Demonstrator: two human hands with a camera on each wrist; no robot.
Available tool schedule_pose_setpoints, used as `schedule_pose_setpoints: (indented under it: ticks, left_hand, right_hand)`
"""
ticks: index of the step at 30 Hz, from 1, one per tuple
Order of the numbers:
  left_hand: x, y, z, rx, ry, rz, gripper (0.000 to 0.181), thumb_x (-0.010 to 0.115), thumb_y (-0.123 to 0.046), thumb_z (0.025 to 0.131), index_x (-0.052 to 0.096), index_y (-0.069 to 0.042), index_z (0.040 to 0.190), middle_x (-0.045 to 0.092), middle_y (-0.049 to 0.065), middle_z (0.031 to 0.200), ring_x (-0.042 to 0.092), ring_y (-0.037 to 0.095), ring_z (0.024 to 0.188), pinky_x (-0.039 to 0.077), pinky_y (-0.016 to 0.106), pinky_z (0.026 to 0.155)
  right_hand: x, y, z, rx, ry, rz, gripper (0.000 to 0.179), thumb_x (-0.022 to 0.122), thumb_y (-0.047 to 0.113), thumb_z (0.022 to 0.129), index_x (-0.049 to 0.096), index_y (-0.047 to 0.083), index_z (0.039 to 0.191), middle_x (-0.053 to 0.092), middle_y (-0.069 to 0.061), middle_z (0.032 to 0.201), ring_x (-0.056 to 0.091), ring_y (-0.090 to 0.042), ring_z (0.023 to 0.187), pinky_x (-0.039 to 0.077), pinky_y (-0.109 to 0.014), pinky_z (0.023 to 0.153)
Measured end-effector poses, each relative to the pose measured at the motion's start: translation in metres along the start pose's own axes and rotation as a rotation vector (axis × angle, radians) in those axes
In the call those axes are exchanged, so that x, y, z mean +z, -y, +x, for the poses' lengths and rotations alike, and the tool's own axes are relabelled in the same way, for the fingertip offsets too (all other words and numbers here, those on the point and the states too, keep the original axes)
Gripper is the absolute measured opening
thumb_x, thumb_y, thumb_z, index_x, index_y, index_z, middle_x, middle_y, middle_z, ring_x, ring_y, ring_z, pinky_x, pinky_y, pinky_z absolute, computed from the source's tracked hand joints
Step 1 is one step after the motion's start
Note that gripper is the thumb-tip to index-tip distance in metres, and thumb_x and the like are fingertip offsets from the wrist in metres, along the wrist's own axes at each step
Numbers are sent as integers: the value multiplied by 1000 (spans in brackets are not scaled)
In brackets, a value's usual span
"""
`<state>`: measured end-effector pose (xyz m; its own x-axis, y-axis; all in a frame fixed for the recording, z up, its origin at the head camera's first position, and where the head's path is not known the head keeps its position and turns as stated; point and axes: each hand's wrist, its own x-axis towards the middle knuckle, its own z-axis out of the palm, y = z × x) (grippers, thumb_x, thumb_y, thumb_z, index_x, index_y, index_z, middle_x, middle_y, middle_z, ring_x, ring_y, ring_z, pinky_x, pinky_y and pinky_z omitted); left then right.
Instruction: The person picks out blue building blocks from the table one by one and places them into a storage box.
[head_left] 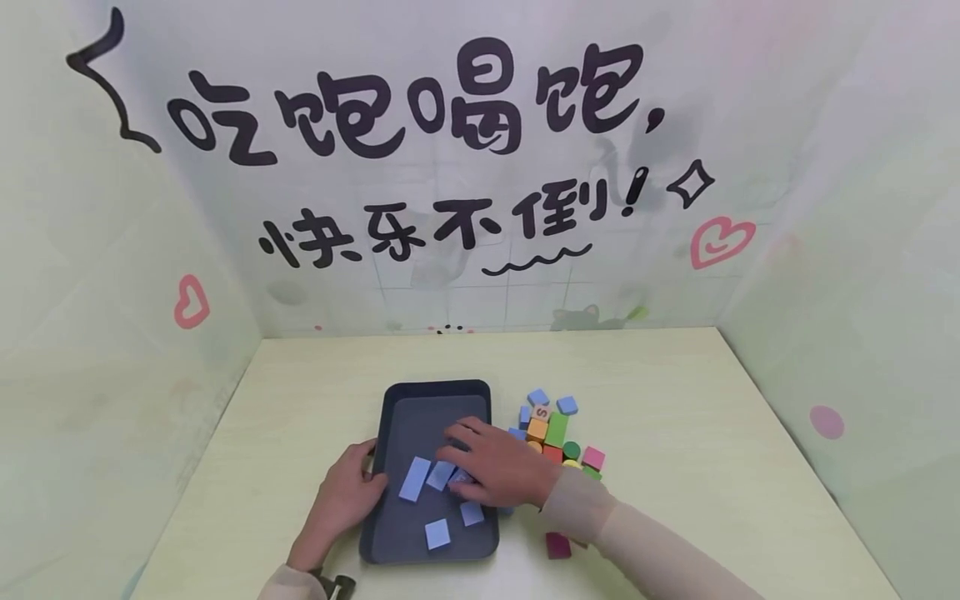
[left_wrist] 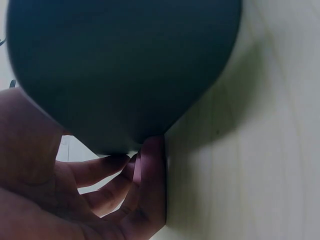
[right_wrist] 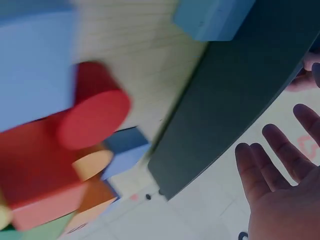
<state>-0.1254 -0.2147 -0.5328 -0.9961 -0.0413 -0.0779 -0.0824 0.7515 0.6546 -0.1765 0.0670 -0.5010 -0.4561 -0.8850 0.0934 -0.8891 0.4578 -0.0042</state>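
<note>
A dark rectangular tray (head_left: pixel 420 425) lies on the table with several light-blue blocks inside, among them a long block (head_left: pixel 415 479) and a square one (head_left: pixel 437 534). My left hand (head_left: pixel 348 492) holds the tray's left rim, its thumb over the edge. In the left wrist view the fingers (left_wrist: pixel 152 175) press against the tray's outer wall (left_wrist: pixel 125 60). Over the tray's right half hovers my right hand (head_left: pixel 502 467), partly covering a blue block. Its fingers (right_wrist: pixel 287 155) are spread and hold nothing in the right wrist view, above the tray's side wall (right_wrist: pixel 220 110).
Right of the tray, coloured blocks lie close together, including a green block (head_left: pixel 557 430), a pink block (head_left: pixel 593 458) and a red cylinder (right_wrist: pixel 95 117). Two blue blocks, one a hexagon-like piece (head_left: pixel 567 405), sit behind them. A dark red block (head_left: pixel 558 545) lies nearer, below the right forearm.
</note>
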Motion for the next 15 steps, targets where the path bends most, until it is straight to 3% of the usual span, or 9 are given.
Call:
schedule_pose_setpoints:
  ticks: [15]
  left_hand:
    - [0, -1, 1, 0, -1, 6, 62, 69, -12, 96, 55, 10, 152, 65, 23, 133, 65, 24, 94, 54, 41, 74]
  right_hand:
    - [-3, -10, -49, 135, -29, 58, 40, 65, 35, 109, 66, 18, 145, 62, -7, 149, 57, -24, 136, 48, -36, 114]
